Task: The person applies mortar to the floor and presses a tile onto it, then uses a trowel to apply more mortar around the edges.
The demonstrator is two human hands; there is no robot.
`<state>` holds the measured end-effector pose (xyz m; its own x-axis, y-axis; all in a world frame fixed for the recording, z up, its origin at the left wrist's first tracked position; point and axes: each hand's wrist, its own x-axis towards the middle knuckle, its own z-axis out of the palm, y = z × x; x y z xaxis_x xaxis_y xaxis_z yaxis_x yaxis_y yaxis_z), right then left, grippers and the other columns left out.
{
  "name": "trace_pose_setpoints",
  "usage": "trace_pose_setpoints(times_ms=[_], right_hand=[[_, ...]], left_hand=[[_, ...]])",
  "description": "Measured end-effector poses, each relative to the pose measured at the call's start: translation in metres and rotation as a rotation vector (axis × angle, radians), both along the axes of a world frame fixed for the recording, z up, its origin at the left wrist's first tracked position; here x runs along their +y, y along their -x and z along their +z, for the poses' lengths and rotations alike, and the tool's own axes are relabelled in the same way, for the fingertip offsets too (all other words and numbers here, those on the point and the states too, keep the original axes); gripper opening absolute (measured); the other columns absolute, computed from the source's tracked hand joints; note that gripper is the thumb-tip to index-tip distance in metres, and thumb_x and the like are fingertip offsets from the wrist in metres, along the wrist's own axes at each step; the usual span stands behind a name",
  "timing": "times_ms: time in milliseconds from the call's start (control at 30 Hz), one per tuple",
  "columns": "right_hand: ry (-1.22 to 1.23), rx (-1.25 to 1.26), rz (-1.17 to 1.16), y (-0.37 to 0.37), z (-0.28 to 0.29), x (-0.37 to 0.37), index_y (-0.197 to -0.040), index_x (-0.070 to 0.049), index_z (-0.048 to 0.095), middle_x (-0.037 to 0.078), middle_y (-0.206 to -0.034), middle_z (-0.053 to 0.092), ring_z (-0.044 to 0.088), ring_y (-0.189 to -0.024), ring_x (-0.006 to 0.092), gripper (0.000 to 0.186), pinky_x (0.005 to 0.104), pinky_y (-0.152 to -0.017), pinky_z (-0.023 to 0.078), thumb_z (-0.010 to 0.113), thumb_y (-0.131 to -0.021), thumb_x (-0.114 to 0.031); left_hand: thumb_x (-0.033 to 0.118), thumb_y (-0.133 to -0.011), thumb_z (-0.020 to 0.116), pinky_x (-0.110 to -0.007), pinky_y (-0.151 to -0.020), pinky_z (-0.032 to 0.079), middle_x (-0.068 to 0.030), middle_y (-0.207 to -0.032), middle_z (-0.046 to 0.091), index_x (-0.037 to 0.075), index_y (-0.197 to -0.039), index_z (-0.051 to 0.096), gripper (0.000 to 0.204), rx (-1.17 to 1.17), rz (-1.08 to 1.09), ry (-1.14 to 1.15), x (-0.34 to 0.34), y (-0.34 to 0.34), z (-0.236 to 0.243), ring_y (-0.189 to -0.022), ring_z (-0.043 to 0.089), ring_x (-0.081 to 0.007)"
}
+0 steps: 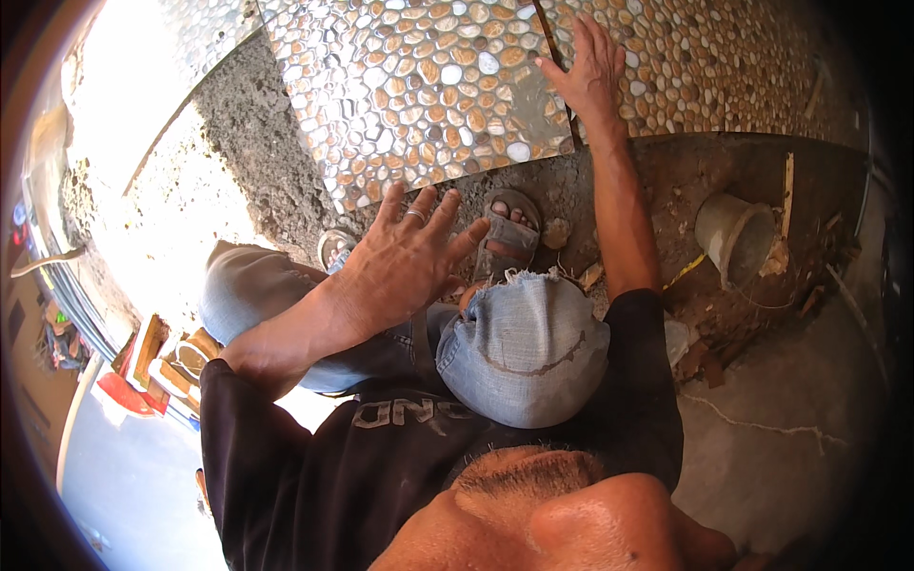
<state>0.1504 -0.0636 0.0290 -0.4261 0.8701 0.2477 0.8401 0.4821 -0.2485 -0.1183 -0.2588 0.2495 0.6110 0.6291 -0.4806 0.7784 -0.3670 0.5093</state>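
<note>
Large pebble-patterned tiles (419, 86) in brown, white and cream lie at the top of the head view, split by a dark seam. My right hand (587, 76) is on the tile surface beside that seam, fingers spread, holding nothing. My left hand (390, 262) is spread open over my knees, its fingertips near the front edge of the middle tile; whether they touch it I cannot tell. Rough grey mortar (228, 133) shows between the left and middle tiles, partly in bright sunlight. My sandaled feet (509, 228) stand just below the tiles' edge.
A grey bucket (733, 238) lies tilted on dirt at the right, near wooden sticks (788, 195) and rubble. At the left are wood offcuts and red items (143, 381), coiled hoses or cables (86, 314), and sunlit floor. Grey concrete floor (762, 447) is at the lower right.
</note>
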Motion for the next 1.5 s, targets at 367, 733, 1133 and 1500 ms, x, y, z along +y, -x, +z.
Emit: trace_pose_setpoints(times_ms=[367, 733, 1133, 1500], right_hand=[[0.100, 0.081, -0.065, -0.006, 0.009, -0.003, -0.147, -0.011, 0.032, 0.015, -0.149, 0.033, 0.032, -0.137, 0.0349, 0.083, 0.0575, -0.113, 0.023, 0.075, -0.082, -0.041], [0.032, 0.132, -0.090, -0.019, 0.015, 0.006, -0.147, -0.010, 0.031, 0.015, -0.148, 0.033, 0.035, -0.134, 0.0345, 0.082, 0.0549, -0.111, 0.027, 0.075, -0.082, -0.037], [0.079, 0.158, -0.153, 0.010, 0.044, 0.002, -0.133, -0.001, 0.046, 0.019, -0.133, 0.050, 0.048, -0.124, 0.0360, 0.066, 0.0475, -0.103, 0.041, 0.074, -0.077, -0.020], [0.298, 0.240, -0.098, 0.043, 0.026, -0.062, -0.144, 0.013, 0.015, 0.021, -0.140, 0.049, 0.033, -0.139, 0.0368, 0.072, 0.0710, -0.108, 0.001, 0.050, -0.090, -0.018]], left_hand=[[0.045, -0.085, 0.065, -0.056, -0.113, 0.026, -0.0197, -0.144, 0.040, 0.018, -0.146, 0.037, 0.073, -0.012, -0.010, -0.006, 0.000, 0.001, -0.002, -0.136, 0.036, -0.0361], [0.042, -0.085, 0.065, -0.056, -0.114, 0.025, -0.0191, -0.144, 0.040, 0.018, -0.146, 0.037, 0.071, -0.008, 0.005, 0.007, 0.001, 0.001, 0.000, -0.136, 0.035, -0.0345], [0.043, -0.086, 0.064, -0.057, -0.114, 0.024, -0.0195, -0.145, 0.038, 0.018, -0.146, 0.037, 0.071, 0.005, 0.001, 0.033, 0.002, -0.002, -0.001, -0.137, 0.034, -0.0348], [0.043, -0.084, 0.065, -0.058, -0.113, 0.025, -0.0198, -0.144, 0.041, 0.018, -0.146, 0.036, 0.073, -0.004, 0.023, 0.006, 0.000, 0.000, 0.000, -0.136, 0.035, -0.0350]])
